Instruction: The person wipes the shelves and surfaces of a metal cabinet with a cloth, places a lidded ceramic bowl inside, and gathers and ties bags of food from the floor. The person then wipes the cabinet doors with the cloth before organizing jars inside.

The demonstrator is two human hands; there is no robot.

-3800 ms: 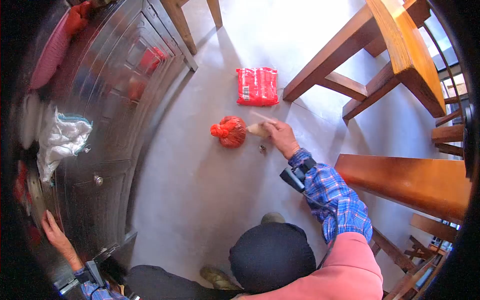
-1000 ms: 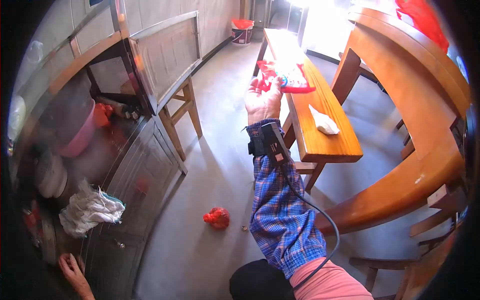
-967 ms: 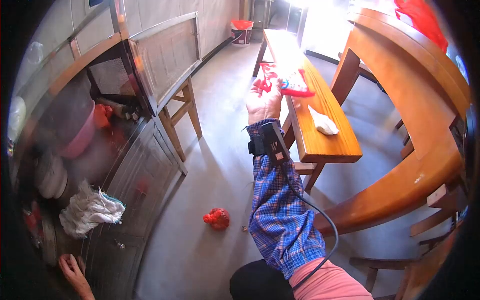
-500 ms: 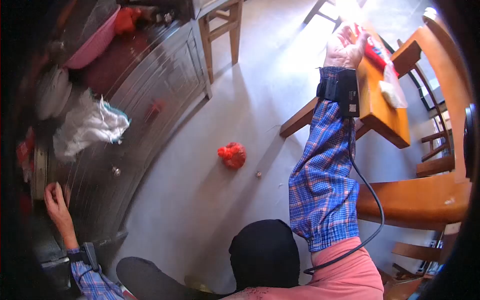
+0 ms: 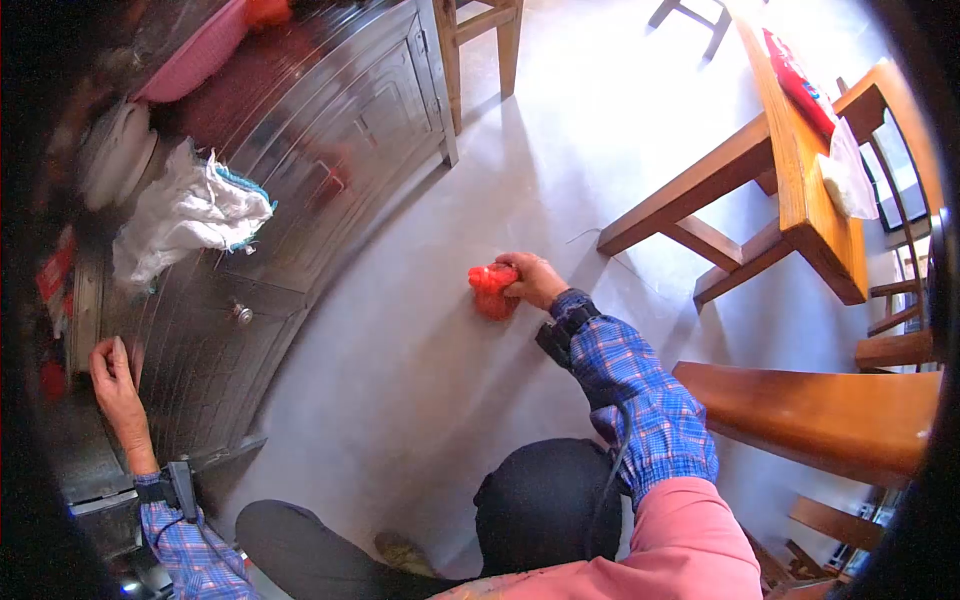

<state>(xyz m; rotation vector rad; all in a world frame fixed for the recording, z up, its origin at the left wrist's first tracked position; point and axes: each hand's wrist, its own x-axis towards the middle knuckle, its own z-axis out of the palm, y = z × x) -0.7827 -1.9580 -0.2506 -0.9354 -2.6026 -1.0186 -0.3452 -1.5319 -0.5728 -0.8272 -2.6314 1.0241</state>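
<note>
My right hand (image 5: 537, 280) is closed on the gathered top of a small red plastic bag (image 5: 492, 304), which is at the grey floor; its contents cannot be made out. My left hand (image 5: 118, 392) is at the far left, beside the edge of the dark cabinet (image 5: 330, 190). Its fingers are stretched out, partly in shadow, and I see nothing held in them. Above that hand, a crumpled white cloth (image 5: 190, 215) with a teal edge hangs over the cabinet's side.
A pink basin (image 5: 200, 55) and pale stacked dishes (image 5: 118, 155) sit on the cabinet. To the right stands a wooden bench (image 5: 800, 190) bearing a red packet (image 5: 800, 85) and a whitish plastic bag (image 5: 848, 180). A wooden chair (image 5: 810, 410) is close by my right arm.
My right hand has come down from beside the bench to the floor and taken hold of the red bag. My left hand has stayed about where it was. The view has shifted slightly.
</note>
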